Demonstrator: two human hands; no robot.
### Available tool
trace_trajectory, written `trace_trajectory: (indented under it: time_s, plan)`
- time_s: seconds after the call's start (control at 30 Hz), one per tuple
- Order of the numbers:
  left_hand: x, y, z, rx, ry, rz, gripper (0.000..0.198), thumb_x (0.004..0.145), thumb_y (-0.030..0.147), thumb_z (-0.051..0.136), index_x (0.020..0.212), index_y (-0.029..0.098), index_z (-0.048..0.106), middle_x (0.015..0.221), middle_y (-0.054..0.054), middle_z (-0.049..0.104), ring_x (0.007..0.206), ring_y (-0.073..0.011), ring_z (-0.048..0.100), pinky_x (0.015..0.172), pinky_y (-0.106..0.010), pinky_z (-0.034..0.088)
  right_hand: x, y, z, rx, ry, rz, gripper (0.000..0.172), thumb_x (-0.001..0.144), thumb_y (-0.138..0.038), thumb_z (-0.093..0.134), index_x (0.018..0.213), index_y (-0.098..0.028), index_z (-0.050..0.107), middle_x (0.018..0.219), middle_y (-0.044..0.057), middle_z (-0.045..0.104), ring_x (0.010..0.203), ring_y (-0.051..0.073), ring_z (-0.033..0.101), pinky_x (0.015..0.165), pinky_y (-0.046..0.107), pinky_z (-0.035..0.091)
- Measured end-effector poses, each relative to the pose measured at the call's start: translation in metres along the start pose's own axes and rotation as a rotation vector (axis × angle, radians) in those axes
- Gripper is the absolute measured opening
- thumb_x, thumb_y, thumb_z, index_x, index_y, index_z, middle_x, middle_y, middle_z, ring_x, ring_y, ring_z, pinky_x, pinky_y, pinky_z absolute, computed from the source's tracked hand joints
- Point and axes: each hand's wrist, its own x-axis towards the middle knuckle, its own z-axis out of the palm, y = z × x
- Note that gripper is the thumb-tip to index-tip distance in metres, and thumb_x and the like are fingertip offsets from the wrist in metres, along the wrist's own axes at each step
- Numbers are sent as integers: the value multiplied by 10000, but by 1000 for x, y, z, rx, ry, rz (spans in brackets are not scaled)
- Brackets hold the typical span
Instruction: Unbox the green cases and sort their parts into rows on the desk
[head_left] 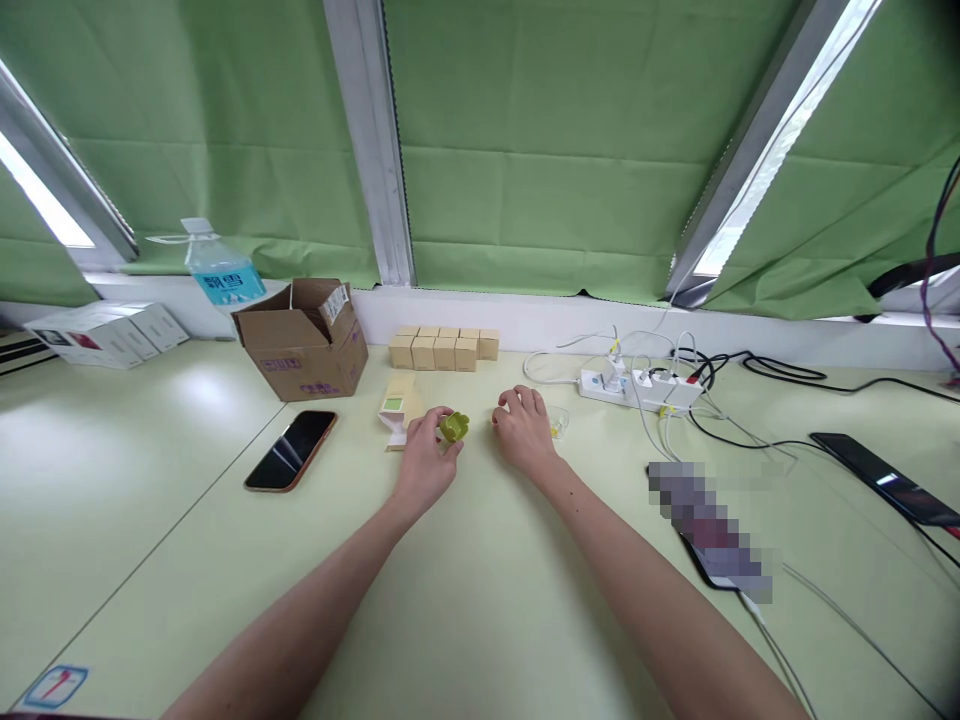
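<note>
My left hand (424, 455) pinches a small yellow-green plastic piece (454, 427) just above the pale green table (465, 600). Right behind that hand lies a small open cream box (395, 413) with a green panel. My right hand (523, 428) rests on the table with its fingers curled, a short gap to the right of the green piece. A small clear bag (559, 424) with something yellow in it lies against the right hand's far side. Whether the right fingers hold anything is hidden.
A row of small cream boxes (442, 347) stands by the wall. An open cardboard box (304, 340), a water bottle (221, 268) and white cartons (105, 335) are at the left. A phone (291, 450) lies left; a power strip (637, 385), cables and more phones are at the right.
</note>
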Motion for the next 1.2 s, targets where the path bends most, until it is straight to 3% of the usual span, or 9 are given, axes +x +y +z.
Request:
trace_trajectory:
  time_s: [0.2,0.3,0.43,0.57,0.7,0.9,1.03,1.2]
  plan:
    - [-1,8,-3,179,45,124,411,887,184,675,1285,259,607,1254,-119,660,1357,-356,427,1123,-564,401,-37,4,-34,-23,86,42,303,864,6,626,1037,-190,779,1201,127,693,1259,337,480,1049,517,379]
    - [6,12,-5,289,78,132,377,888,251,703,1262,268,652,1272,-121,643,1317,-373,443,1135,-567,374,-65,5,-49,-1,151,8,248,903,-20,602,1019,-190,742,1155,121,709,1212,332,505,992,499,408]
    - [24,13,-8,343,7,44,434,899,276,678,1330,260,624,1253,-102,697,1286,-352,502,1082,-504,420,-90,3,-52,131,158,-16,183,933,-62,598,1000,-196,703,1058,94,719,1135,303,541,941,460,427]
    - [41,7,-9,432,-70,6,429,849,275,692,1275,233,667,1162,-124,751,1245,-390,539,1017,-532,424,-92,1,-47,222,114,-3,205,933,-63,592,1043,-202,695,1050,86,717,1131,292,548,924,434,438]
    - [51,6,-9,560,-163,74,381,785,221,686,1164,233,721,1060,-146,768,1283,-418,507,1038,-569,366,-90,2,-46,242,98,-3,220,931,-60,588,1055,-206,697,1054,89,716,1143,297,544,925,440,439]
    - [63,15,-11,719,-242,146,363,697,171,672,1049,205,751,1142,-209,736,1290,-461,454,1033,-624,328,-90,2,-48,280,84,-5,196,951,-68,579,1040,-198,694,1030,87,714,1115,293,547,895,430,437]
    - [80,19,-13,767,-230,144,441,732,233,657,1165,194,731,1260,-221,678,1307,-463,440,1053,-619,337,-89,2,-49,296,86,-13,184,957,-72,579,1006,-203,699,986,79,710,1086,278,559,869,416,432]
    - [116,28,-8,791,-120,141,504,879,249,555,1367,148,631,1356,-233,591,1381,-447,370,1111,-586,318,-87,1,-49,313,84,-24,179,961,-69,567,948,-195,694,921,72,699,1038,266,545,839,407,423]
